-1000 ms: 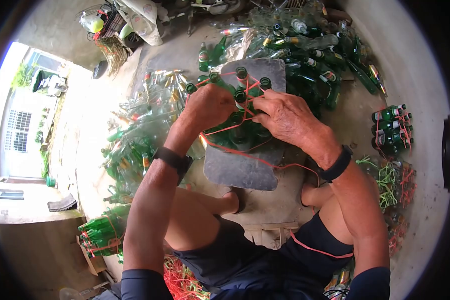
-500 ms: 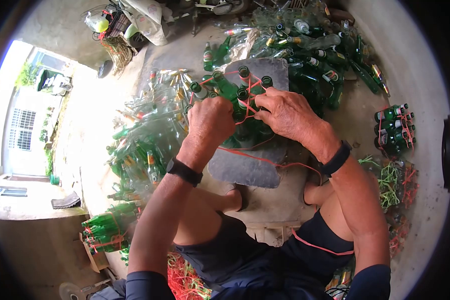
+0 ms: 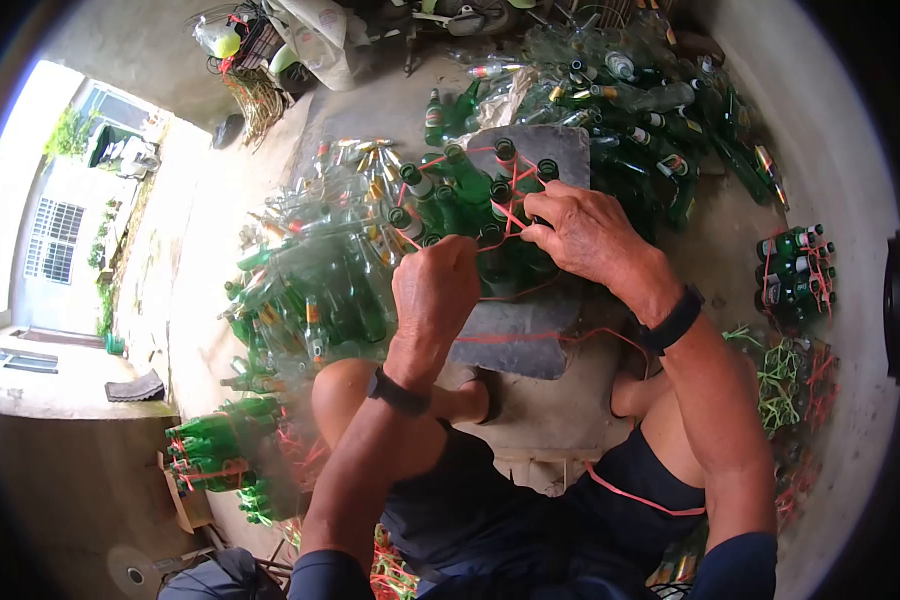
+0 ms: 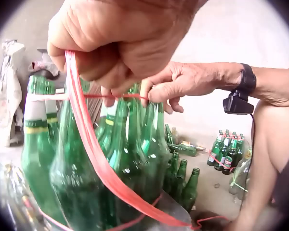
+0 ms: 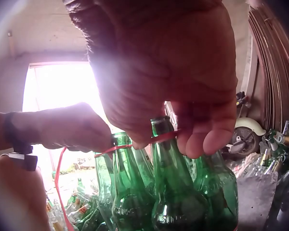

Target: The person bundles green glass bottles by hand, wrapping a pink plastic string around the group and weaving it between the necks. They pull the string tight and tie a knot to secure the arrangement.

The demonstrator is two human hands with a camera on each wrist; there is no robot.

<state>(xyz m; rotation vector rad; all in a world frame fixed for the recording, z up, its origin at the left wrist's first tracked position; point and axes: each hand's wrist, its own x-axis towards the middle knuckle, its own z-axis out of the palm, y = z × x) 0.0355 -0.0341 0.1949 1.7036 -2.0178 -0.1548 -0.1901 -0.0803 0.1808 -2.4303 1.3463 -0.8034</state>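
Observation:
A cluster of green glass bottles (image 3: 466,178) stands upright on a dark board (image 3: 518,352) in front of the person. Pink-red plastic strap (image 4: 97,149) runs round and between the bottle necks. The left hand (image 3: 436,298), curled into a fist at the near left of the cluster, grips a length of this strap; in the left wrist view it hangs down from the fist in a flat band. At the right-hand necks, the right hand (image 3: 598,238) pinches the strap between thumb and fingers. Its fingertips (image 5: 216,140) sit right beside a bottle neck in the right wrist view.
Loose bottles (image 3: 660,130) lie heaped behind and to the right, with a clear-glass pile (image 3: 320,250) at the left. Tied bundles stand by the right wall (image 3: 795,275) and lower left (image 3: 215,445). Green strap scraps (image 3: 778,375) lie near the right knee.
The left hand has drawn back toward the body and downward from the bottle necks, still gripping strap. The right hand stays at the right-hand necks. The head view has shifted slightly.

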